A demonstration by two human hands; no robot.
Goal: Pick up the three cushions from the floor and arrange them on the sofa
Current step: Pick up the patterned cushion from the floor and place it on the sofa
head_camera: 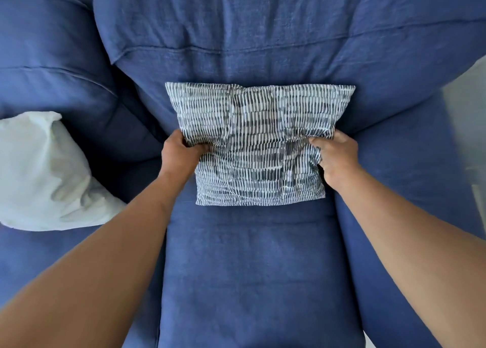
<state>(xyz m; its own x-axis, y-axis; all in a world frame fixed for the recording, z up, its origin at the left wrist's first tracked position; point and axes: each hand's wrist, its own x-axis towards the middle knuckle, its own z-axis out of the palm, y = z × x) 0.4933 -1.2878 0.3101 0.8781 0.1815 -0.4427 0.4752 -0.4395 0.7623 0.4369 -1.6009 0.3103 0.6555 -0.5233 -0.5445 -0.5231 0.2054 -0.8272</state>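
Two cushions in sight: one patterned cushion (257,142); one white cushion (44,174); one blue sofa (257,269); two bare hands, left hand (178,155) and right hand (339,158).

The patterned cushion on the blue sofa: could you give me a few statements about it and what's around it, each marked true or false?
1. Both hands grip the patterned cushion. True: the left hand and right hand pinch its side edges.
2. The patterned cushion lies on the floor. False: it leans against the sofa backrest.
3. A white cushion sits to the left. True.
4. The white cushion touches the patterned one. False: blue sofa shows between them.
5. Three cushions are visible. False: only two show.
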